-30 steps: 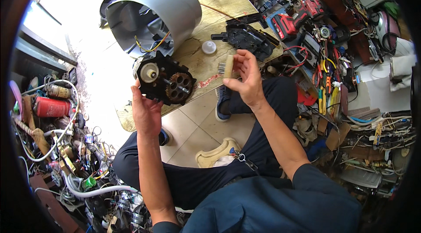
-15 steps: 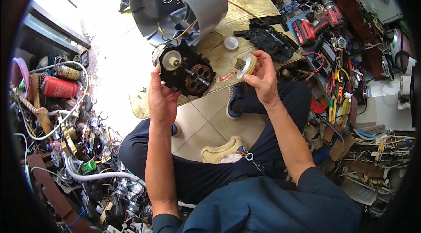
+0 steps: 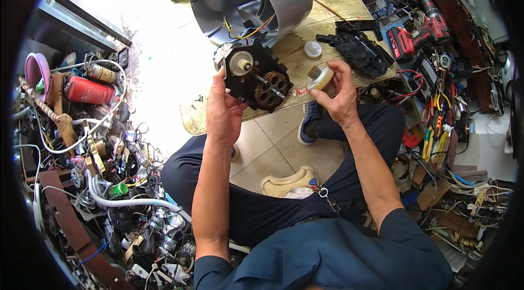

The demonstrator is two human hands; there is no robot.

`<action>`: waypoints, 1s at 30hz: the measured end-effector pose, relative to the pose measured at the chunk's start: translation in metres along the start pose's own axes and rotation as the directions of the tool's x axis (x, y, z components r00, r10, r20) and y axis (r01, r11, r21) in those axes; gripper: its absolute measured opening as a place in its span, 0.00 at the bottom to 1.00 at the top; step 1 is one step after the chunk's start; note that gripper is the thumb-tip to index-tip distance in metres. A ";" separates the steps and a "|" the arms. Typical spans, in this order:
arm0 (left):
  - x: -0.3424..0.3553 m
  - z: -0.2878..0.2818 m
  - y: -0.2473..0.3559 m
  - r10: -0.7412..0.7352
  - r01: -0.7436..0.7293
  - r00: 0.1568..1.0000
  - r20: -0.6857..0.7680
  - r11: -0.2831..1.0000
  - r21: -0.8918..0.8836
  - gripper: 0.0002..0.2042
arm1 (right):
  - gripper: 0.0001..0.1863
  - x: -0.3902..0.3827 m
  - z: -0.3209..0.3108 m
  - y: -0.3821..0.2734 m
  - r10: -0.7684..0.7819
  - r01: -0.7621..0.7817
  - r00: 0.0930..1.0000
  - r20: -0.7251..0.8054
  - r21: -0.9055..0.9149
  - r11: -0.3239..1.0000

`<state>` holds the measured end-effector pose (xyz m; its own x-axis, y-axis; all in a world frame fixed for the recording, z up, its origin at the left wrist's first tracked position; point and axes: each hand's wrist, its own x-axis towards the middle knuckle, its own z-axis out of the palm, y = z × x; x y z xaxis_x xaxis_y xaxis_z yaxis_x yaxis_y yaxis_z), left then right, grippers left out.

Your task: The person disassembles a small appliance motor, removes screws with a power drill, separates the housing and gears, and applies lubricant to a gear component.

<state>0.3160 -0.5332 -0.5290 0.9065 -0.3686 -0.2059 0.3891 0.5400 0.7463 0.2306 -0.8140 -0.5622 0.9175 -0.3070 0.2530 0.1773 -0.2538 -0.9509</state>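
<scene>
Near the board's front edge, my left hand (image 3: 221,112) grips a black gearbox housing (image 3: 245,86) with a cream gear (image 3: 239,63) and a rusty-brown gear (image 3: 268,93) on a metal shaft. To its right, my right hand (image 3: 339,99) pinches a loose cream gear (image 3: 322,80) with a metal pinion pointing up and left. A white round cap (image 3: 313,49) lies behind that gear on the wooden board (image 3: 330,3), beside a black plastic part (image 3: 360,51). The grey cylindrical shell (image 3: 286,3) with coloured wires rests behind the gearbox.
A red drill (image 3: 426,33) and assorted hand tools (image 3: 434,129) crowd the right side. Tangled cables and scrap (image 3: 114,205) fill the lower left, near a red cylinder (image 3: 90,91). My legs (image 3: 382,131) are under the board, above a tiled floor (image 3: 273,148).
The scene has shifted rightward and up in the view. The loose gear in my right hand has tilted to show more of its white face, while my left hand still holds the housing.
</scene>
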 end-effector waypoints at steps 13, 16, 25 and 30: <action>0.001 -0.002 -0.003 0.010 -0.010 1.000 0.013 1.000 0.000 0.30 | 0.51 -0.017 -0.018 0.009 -0.100 0.096 0.995 0.005 -0.351 0.932; 0.001 0.000 -0.002 0.014 -0.014 1.000 0.020 1.000 0.010 0.29 | 0.55 -0.018 -0.017 0.010 -0.131 0.122 0.991 0.003 -0.391 0.912; 0.001 -0.003 -0.002 0.014 -0.013 0.999 0.039 1.000 -0.014 0.29 | 0.56 -0.017 -0.015 0.002 -0.093 0.091 0.996 0.015 -0.394 0.915; 0.002 -0.005 0.000 -0.006 0.006 0.999 0.038 1.000 0.006 0.30 | 0.58 -0.016 -0.018 0.005 -0.121 0.127 0.992 0.040 -0.426 0.896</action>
<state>0.3187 -0.5306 -0.5323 0.8970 -0.4009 -0.1863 0.3937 0.5329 0.7490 0.2099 -0.8269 -0.5675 0.9026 -0.2373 0.3592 0.1232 -0.6570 -0.7437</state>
